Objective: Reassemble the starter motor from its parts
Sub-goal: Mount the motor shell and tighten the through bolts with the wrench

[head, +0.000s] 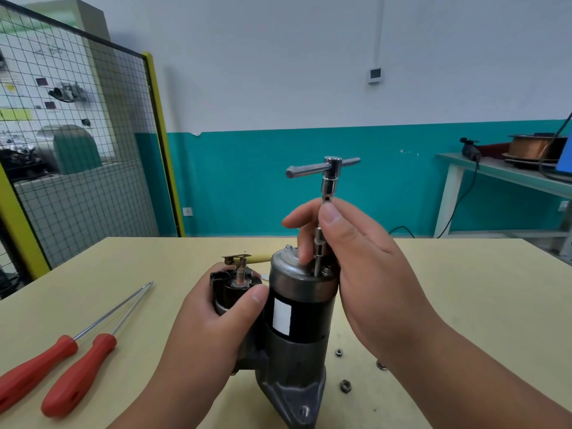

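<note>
The starter motor (295, 308) stands upright on the table, a black and grey cylinder with a white label and a cast nose at the bottom. My left hand (216, 317) grips the black solenoid (230, 284) at its left side, thumb across the front. My right hand (349, 258) pinches the shaft of a T-handle socket wrench (329, 178), which stands upright with its tip on a bolt at the motor's end cap. A yellow-sleeved lead (253, 259) lies over the solenoid's copper stud.
Two red-handled screwdrivers (65, 363) lie at the left of the beige table (464, 289). Loose nuts (345, 386) sit to the right of the motor's base. A wire-mesh guard stands at the far left, a green bench with a copper spool (532, 147) at the far right.
</note>
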Demonstrator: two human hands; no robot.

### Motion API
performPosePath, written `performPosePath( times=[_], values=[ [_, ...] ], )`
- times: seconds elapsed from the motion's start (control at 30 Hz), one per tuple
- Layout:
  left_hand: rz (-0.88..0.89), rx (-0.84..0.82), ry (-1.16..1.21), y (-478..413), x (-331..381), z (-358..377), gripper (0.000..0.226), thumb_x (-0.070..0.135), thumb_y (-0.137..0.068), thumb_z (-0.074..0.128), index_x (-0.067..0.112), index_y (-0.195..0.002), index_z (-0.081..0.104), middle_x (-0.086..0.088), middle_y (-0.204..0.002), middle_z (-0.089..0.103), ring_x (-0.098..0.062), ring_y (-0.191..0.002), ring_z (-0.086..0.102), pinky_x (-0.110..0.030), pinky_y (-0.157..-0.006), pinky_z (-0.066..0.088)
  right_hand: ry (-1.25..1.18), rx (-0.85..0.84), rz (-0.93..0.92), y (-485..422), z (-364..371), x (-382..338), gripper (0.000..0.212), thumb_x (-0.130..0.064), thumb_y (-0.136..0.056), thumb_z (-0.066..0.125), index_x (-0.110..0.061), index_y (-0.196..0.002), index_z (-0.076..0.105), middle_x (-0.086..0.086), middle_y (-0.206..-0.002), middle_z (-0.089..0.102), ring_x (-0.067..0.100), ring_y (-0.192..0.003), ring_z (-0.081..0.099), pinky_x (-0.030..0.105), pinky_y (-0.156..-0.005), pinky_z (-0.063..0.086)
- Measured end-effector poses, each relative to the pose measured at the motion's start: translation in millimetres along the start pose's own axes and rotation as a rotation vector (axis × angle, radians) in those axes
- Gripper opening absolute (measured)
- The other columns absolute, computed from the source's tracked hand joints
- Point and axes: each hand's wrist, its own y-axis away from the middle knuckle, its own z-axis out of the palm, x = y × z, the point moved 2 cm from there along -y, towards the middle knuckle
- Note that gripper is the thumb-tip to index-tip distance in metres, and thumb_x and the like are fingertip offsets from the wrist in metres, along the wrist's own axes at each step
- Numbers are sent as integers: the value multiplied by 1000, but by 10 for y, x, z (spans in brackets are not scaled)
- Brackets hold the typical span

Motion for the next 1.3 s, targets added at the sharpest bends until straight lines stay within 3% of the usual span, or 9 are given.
performPosePath(
  times=[0.2,0.37,0.5,0.6,0.67,0.77,0.93,1.13,1.3],
  values=[
    [1,-1,-23,-16,-33,-11,40,65,-61,71,44,-95,76,5,-88,78,-13,-79,76,-27,-48,58,28,0,-25,-7,4,-3,30,-45,-102,46,-33,-90,70,-6,-76,62,6,-74,58,18,-71,48],
    [28,4,-49,-32,-29,-28,41,67,-63,69,46,-97,75,7,-90,79,-11,-81,76,-23,-54,58,20,-2,-33,-8,2,1,32,-47,-102,45,-36,-98,75,-7,-78,64,3,-74,58,15,-69,47],
    [7,1,-20,-14,-27,-18,43,64,-62,71,39,-96,77,2,-85,77,-14,-71,74,-26,-42,53,-17,-2,-23,-5,-10,34,37,-48,-104,40,-40,-112,76,-3,-84,68,10,-84,64,30,-81,48],
    [18,5,-28,-19,-24,-22,44,65,-62,70,39,-97,76,3,-84,76,-13,-71,73,-29,-45,54,-38,4,-22,-5,-10,40,37,-48,-104,40,-42,-117,75,-1,-85,69,15,-88,66,38,-87,48],
    [28,2,-50,-27,-25,-20,46,68,-63,69,42,-101,75,5,-87,78,-12,-76,75,-33,-52,56,-24,3,-27,-7,-7,32,37,-49,-104,40,-43,-118,74,-2,-85,69,11,-87,65,36,-86,46],
    [23,6,-35,-29,-47,-24,42,65,-63,71,41,-97,76,4,-85,77,-12,-71,74,-28,-45,54,-7,-7,-30,-8,-4,29,36,-49,-104,40,-44,-117,74,-4,-83,67,7,-86,63,34,-86,43],
    [23,6,-29,-30,-59,-28,44,67,-63,70,43,-100,76,6,-91,79,-14,-83,77,-28,-52,59,6,-21,-25,-15,-8,15,35,-48,-103,42,-44,-114,74,-4,-81,66,4,-82,62,31,-83,42],
    [12,-9,7,-25,-75,-20,41,61,-64,75,37,-97,77,0,-89,78,-17,-79,78,-36,-51,62,18,-28,-46,-14,-2,1,23,-44,-98,53,-40,-93,74,-9,-73,64,2,-75,62,11,-76,50],
    [50,4,-48,-54,-89,-33,41,66,-66,70,46,-100,75,6,-95,80,-13,-88,78,-31,-64,62,43,-34,-64,0,16,-21,24,-48,-98,54,-38,-92,75,-11,-73,64,-2,-72,60,11,-70,48]
  ],
)
